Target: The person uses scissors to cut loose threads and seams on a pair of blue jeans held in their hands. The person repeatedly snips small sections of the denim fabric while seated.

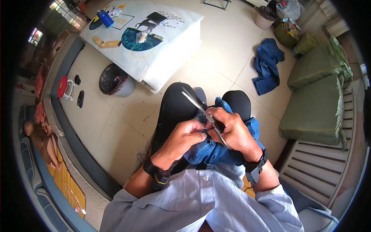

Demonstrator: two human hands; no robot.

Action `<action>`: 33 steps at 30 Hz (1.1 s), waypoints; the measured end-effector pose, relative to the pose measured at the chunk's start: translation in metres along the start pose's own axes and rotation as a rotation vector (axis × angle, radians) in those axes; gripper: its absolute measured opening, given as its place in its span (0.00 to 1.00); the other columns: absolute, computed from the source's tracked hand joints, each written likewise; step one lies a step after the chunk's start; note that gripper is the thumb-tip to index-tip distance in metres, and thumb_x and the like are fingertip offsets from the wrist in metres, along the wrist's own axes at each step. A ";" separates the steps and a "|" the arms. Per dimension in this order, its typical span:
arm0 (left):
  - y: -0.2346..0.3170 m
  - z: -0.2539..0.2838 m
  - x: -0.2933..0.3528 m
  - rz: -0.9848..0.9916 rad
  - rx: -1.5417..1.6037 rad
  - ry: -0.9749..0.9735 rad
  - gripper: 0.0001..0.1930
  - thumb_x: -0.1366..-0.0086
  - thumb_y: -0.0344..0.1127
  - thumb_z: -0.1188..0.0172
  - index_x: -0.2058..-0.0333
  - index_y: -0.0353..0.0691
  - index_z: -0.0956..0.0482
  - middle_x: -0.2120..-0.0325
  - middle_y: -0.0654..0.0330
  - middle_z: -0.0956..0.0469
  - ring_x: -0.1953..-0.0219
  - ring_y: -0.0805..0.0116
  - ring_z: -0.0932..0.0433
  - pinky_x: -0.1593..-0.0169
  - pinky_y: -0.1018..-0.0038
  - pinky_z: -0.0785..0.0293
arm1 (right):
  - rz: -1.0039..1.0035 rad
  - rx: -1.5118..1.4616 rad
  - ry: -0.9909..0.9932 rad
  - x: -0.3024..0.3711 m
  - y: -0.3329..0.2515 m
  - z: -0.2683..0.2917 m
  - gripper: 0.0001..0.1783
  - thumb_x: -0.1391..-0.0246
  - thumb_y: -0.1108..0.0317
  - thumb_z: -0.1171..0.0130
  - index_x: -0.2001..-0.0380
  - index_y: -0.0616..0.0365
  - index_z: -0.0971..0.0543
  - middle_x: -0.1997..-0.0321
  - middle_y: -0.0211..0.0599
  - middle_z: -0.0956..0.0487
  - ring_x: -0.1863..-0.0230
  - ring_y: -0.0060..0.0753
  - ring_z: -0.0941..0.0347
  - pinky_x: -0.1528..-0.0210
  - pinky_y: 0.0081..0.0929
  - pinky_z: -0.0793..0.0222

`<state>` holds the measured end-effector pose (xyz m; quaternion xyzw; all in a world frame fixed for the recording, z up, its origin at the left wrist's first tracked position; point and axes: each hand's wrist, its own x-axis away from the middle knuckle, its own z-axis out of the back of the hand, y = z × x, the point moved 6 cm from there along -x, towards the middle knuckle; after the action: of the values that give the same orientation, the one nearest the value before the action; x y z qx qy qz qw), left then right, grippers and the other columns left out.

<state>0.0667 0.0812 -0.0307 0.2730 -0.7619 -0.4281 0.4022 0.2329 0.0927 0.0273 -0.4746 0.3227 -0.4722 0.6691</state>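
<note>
Dark blue denim cloth (pixel 206 152) lies bunched across my lap. My left hand (pixel 181 139) is closed, pinching a fold of the denim between thumb and fingers. Close against it, my right hand (pixel 232 129) is closed around a pair of metal scissors (pixel 195 99). The blades point up and to the left, over my knees, and a handle loop shows below the right palm. Fingers hide the scissors' pivot and the exact spot of cloth being pinched.
Ahead stands a white patterned table (pixel 170 46) with a blue bottle (pixel 105 18). A lined trash bin (pixel 127 85) is beside it. More denim (pixel 267 65) lies on the floor. At right are green cushions (pixel 309 108) on a slatted bench (pixel 322 166). Another person (pixel 44 145) sits far left.
</note>
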 end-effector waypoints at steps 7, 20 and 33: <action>-0.002 0.001 0.002 0.046 0.114 -0.062 0.12 0.32 0.25 0.37 0.51 0.29 0.18 0.59 0.63 0.18 0.56 0.77 0.21 0.48 0.77 0.24 | -0.179 -0.360 0.057 -0.007 0.029 -0.006 0.23 0.50 0.80 0.34 0.48 0.61 0.22 0.67 0.29 0.18 0.70 0.22 0.23 0.66 0.22 0.28; -0.003 0.004 0.000 -0.006 0.238 0.020 0.14 0.33 0.24 0.36 0.49 0.29 0.19 0.58 0.65 0.19 0.57 0.80 0.23 0.49 0.79 0.27 | -0.430 -0.610 -0.382 0.064 -0.006 0.044 0.28 0.38 0.53 0.26 0.45 0.64 0.20 0.69 0.27 0.21 0.72 0.19 0.27 0.67 0.22 0.30; 0.000 0.004 0.001 -0.081 0.208 0.006 0.14 0.35 0.25 0.37 0.51 0.29 0.19 0.56 0.63 0.21 0.54 0.77 0.25 0.44 0.77 0.30 | -0.657 -0.575 -0.506 0.094 0.022 0.038 0.27 0.36 0.50 0.29 0.50 0.64 0.18 0.71 0.30 0.20 0.74 0.19 0.29 0.70 0.21 0.35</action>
<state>0.0626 0.0825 -0.0315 0.3454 -0.7892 -0.3617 0.3564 0.3061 0.0190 0.0207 -0.8157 0.1009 -0.4199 0.3848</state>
